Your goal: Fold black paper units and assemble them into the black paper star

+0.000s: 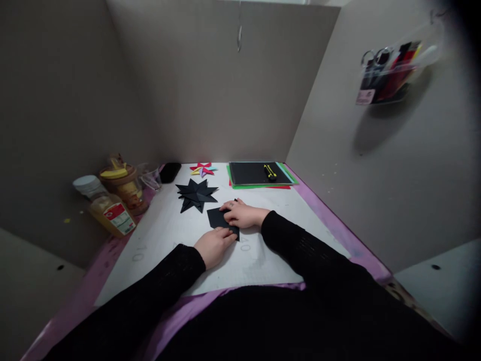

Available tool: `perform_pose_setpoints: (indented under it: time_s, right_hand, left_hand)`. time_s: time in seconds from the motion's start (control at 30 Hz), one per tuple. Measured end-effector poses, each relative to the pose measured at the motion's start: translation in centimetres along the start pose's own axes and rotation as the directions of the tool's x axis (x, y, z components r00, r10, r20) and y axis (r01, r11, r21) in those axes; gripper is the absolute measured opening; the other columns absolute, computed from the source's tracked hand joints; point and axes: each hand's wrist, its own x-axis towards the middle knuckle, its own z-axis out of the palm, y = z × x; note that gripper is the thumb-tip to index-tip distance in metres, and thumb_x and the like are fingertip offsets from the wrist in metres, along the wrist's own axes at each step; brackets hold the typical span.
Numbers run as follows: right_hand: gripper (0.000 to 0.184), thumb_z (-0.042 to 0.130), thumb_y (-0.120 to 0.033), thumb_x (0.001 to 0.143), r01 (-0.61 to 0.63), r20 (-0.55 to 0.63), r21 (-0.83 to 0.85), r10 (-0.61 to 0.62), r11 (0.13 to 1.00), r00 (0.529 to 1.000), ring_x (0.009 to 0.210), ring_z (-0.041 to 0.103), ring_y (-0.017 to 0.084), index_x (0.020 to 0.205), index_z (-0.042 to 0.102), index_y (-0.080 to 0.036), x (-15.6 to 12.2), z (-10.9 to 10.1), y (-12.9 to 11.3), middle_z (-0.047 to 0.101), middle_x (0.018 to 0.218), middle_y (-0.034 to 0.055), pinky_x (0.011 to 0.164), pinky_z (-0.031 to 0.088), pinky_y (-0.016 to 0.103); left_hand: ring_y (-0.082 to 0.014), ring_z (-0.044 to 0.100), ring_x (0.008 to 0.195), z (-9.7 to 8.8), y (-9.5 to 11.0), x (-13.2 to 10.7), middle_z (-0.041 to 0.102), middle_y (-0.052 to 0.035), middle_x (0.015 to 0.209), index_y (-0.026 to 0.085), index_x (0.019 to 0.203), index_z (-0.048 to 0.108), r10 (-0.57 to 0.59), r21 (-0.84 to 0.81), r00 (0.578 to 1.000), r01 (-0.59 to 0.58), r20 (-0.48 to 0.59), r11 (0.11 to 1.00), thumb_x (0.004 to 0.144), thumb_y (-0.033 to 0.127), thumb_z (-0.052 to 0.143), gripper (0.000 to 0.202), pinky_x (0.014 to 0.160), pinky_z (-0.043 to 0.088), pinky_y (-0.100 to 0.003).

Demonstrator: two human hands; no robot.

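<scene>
A small black sheet of paper (217, 217) lies on the white mat (169, 235) in the middle of the table. My left hand (213, 245) rests on its near edge with fingers curled down onto the paper. My right hand (240, 213) presses on its far right part, fingers bent and together. Just beyond the sheet sits a folded black paper star (196, 193), apart from both hands. Further back lies a smaller multicoloured paper star (203, 169).
A stack of coloured paper (259, 174) with a yellow-black cutter (269, 172) lies at the back right. Jars and a bottle (112, 210) stand at the left edge. A black case (170, 172) sits at the back. A pouch of pens and scissors (391, 72) hangs on the right wall.
</scene>
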Motion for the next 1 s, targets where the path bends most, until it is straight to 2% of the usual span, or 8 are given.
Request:
perform_pose_setpoints:
  time_s: [0.13, 0.3, 0.43, 1.0]
  right_hand:
    - [0.011, 0.052, -0.021, 0.079, 0.008, 0.001, -0.006, -0.008, 1.0, 1.0, 0.123, 0.032, 0.029, 0.081, 0.063, -0.023, 0.02, -0.09, -0.11, 0.044, 0.131, 0.006, 0.098, 0.012, 0.062]
    - [0.012, 0.053, -0.02, 0.077, 0.009, -0.012, -0.023, -0.01, 1.0, 1.0, 0.122, 0.033, 0.029, 0.081, 0.064, -0.022, 0.01, -0.04, -0.11, 0.045, 0.13, 0.0063, 0.099, 0.013, 0.059]
    - [0.012, 0.053, -0.021, 0.077, 0.021, -0.021, -0.032, -0.022, 0.999, 1.0, 0.121, 0.034, 0.029, 0.081, 0.064, -0.022, 0.08, 0.11, 0.03, 0.046, 0.129, 0.0066, 0.099, 0.013, 0.059]
    - [0.012, 0.053, -0.02, 0.077, 0.002, -0.01, -0.079, -0.002, 0.997, 1.0, 0.12, 0.035, 0.029, 0.082, 0.064, -0.021, 0.22, -0.02, -0.4, 0.046, 0.129, 0.0076, 0.098, 0.014, 0.06]
  left_hand:
    - [-0.0209, 0.054, 0.089, -0.2, 0.26, 0.15, 0.06, -0.0096, 0.098, 0.014, 0.116, 0.052, -0.032, 0.033, 0.999, 0.031, 0.021, 0.999, 0.081, 0.009, 0.04, 0.037, 0.078, 0.046, -0.032]
    - [-0.0211, 0.052, 0.088, 0.03, -0.02, 0.08, 0.058, -0.0081, 0.102, 0.025, 0.123, 0.049, 0.028, 0.083, 0.999, -0.03, 0.029, 0.996, 0.083, 0.013, 0.043, 0.043, 0.073, 0.045, -0.032]
    - [-0.0213, 0.051, 0.088, 0.23, -0.26, 0.02, 0.056, -0.0081, 0.104, 0.027, 0.123, 0.05, 0.031, 0.096, 0.999, -0.034, 0.027, 0.995, 0.085, 0.017, 0.042, 0.04, 0.071, 0.044, -0.031]
    - [-0.0204, 0.051, 0.089, 0.18, -0.33, -0.04, 0.057, -0.0079, 0.105, 0.026, 0.122, 0.051, 0.028, 0.104, 0.999, -0.032, 0.041, 0.994, 0.085, 0.017, 0.041, 0.04, 0.073, 0.044, -0.031]
